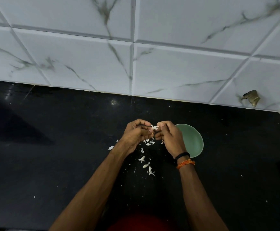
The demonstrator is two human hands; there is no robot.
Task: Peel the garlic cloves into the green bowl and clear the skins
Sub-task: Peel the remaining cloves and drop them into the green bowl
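White papery skin was being pulled from a garlic clove point(154, 128), pinched between the left hand point(136, 133) and the right hand point(168, 136) just left of the green bowl point(193, 140), probably so the clove could drop in. Loose skins point(146, 161) were scattered left of the bowl, on the black counter point(52, 164).

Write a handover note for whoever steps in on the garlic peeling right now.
Left hand and right hand: both pinch one garlic clove above the black counter, its skin partly pulled off.
Green bowl: right of the hands, partly hidden by the right hand; no cloves visible inside.
Skins: scattered on the counter below the hands.
Left: finish this clove, drop it in the bowl, clear the skins.
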